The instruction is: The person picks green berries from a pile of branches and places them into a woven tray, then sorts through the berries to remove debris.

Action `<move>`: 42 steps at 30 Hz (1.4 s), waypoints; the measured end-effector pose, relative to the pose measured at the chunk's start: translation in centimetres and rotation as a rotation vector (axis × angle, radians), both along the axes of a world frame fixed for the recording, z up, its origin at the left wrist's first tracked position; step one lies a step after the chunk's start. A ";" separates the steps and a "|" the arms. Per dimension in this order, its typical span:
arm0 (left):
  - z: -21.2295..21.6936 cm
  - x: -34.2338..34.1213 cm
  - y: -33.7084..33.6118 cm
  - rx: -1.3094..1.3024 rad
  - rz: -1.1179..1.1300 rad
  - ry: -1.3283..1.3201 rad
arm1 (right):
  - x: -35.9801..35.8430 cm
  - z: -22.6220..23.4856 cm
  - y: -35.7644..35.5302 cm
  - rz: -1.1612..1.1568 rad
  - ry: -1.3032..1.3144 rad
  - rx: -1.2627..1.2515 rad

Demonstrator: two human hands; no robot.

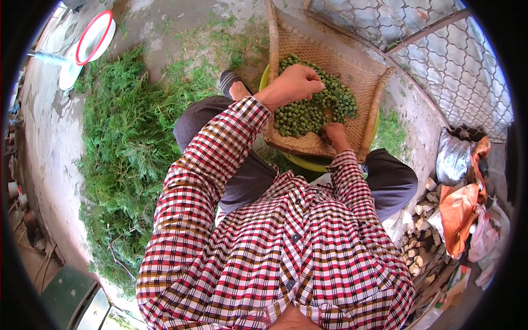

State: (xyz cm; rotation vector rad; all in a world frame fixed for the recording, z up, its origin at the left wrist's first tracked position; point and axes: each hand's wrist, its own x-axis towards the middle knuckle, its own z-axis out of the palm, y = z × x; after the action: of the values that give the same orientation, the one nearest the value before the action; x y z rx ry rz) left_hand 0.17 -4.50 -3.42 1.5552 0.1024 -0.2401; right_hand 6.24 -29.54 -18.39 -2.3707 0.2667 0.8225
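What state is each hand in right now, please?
Left hand: closed, fingers curled over the green pile; contents cannot be told.
Right hand: fingers bent at the basket; grip cannot be told.

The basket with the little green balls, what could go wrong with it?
The right knee is close to the basket, so a bump might tip it. The right hand is by the basket's near edge, so it could push some green balls out.

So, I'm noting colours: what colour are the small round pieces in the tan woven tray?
The small round pieces look mostly green, clearest in the head view.
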 end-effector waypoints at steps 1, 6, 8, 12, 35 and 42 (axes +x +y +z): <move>0.2 0.0 -0.1 0.012 -0.001 -0.007 | -0.6 1.3 0.4 -0.171 0.017 0.081; 0.7 -0.1 -0.3 0.026 -0.011 -0.002 | 0.4 -0.2 -0.5 0.046 0.033 -0.024; 0.8 -0.2 -0.3 0.028 -0.010 -0.008 | 0.3 0.2 0.0 0.042 0.071 -0.027; 0.3 0.0 -0.3 0.035 -0.011 -0.005 | -0.2 1.3 0.9 -0.115 0.078 0.082; 0.3 -0.1 -0.6 0.074 -0.006 -0.026 | -0.2 0.6 -0.2 0.452 -0.222 -0.029; -0.2 -0.2 -0.4 0.031 0.052 -0.041 | -1.3 1.0 2.5 0.553 -0.360 -0.324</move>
State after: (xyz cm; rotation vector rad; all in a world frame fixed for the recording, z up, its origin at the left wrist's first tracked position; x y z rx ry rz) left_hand -0.03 -4.89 -3.61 1.5856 0.1152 -0.1664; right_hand 4.99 -27.06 -17.38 -2.8938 -0.4564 0.5945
